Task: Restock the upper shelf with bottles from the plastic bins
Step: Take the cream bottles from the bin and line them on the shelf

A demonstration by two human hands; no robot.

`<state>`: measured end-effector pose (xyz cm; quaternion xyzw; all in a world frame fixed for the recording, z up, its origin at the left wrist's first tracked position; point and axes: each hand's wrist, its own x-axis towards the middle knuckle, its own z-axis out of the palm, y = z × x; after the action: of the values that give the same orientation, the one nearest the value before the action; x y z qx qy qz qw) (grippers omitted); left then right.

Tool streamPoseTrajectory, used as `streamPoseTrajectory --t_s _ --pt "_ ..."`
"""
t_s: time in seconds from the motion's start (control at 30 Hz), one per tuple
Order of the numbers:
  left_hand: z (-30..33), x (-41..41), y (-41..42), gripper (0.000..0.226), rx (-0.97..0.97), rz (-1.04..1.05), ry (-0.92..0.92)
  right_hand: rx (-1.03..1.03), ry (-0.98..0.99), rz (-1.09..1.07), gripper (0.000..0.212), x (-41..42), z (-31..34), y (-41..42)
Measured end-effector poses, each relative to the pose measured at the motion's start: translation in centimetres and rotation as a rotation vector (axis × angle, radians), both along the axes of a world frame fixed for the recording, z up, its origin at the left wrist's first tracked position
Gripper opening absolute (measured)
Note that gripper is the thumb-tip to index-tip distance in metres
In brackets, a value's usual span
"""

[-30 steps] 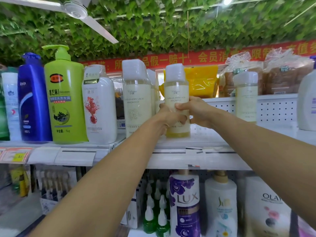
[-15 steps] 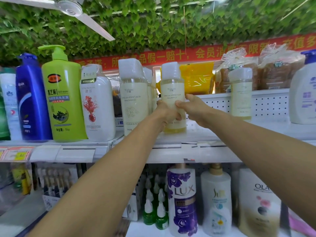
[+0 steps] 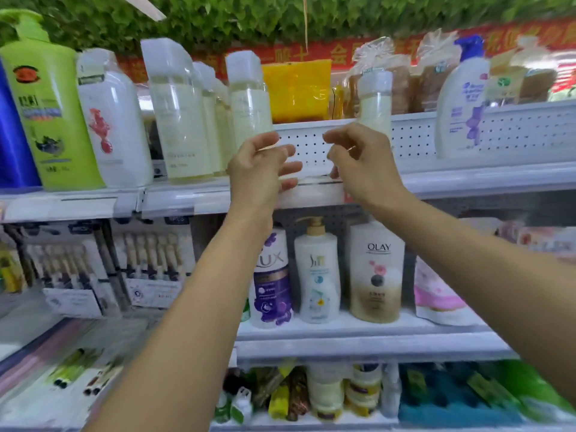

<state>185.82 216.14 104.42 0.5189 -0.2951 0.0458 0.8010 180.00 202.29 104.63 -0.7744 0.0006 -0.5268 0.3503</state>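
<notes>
A clear bottle with pale yellow liquid and a white cap stands on the upper shelf, to the right of several matching bottles. My left hand hovers just below and in front of it, fingers loosely curled, holding nothing. My right hand is a little to the right, also empty with relaxed fingers. A smaller matching bottle stands behind my right hand. No plastic bin is in view.
On the upper shelf stand a green pump bottle, a white bottle and a white pump bottle. Bread bags and a yellow pack lie behind. Lux and Olay bottles fill the shelf below.
Both hands let go of the yellow bottle, which now stands on the upper shelf, and drew back toward me. The camera tilted down and the view is blurred.
</notes>
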Motion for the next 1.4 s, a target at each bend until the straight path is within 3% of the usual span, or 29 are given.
streamPoseTrajectory --t_s 0.2,0.67,0.8,1.0,1.1,1.23,1.4 --pt "-5.9 -6.7 -2.2 0.022 -0.005 -0.094 0.119 0.108 0.145 0.093 0.021 -7.1 -6.2 -1.0" --pt "-25.1 -16.1 -7.8 0.017 0.338 -0.198 0.598 0.592 0.826 0.225 0.011 -18.1 -25.7 -6.5" --pt "-32.0 -17.6 -7.8 0.014 0.468 -0.209 0.744 0.737 0.994 0.196 0.018 -20.1 -33.1 -7.9" --pt "-44.2 -19.6 -6.9 0.014 0.669 -0.227 1.024 1.04 1.187 0.132 0.001 -24.3 -46.2 -7.8" --pt "-50.1 -20.9 -6.1 0.014 0.761 -0.234 1.161 1.146 1.275 0.108 0.009 -26.0 -52.3 -6.6" --pt "-56.9 -22.5 -5.1 0.015 0.885 -0.223 1.273 1.273 1.403 0.058 0.001 -28.0 -59.9 -4.3" --pt "-62.8 -23.7 -3.9 0.014 0.973 -0.251 1.369 1.374 1.456 -0.063 0.018 -29.9 -67.1 -2.2"
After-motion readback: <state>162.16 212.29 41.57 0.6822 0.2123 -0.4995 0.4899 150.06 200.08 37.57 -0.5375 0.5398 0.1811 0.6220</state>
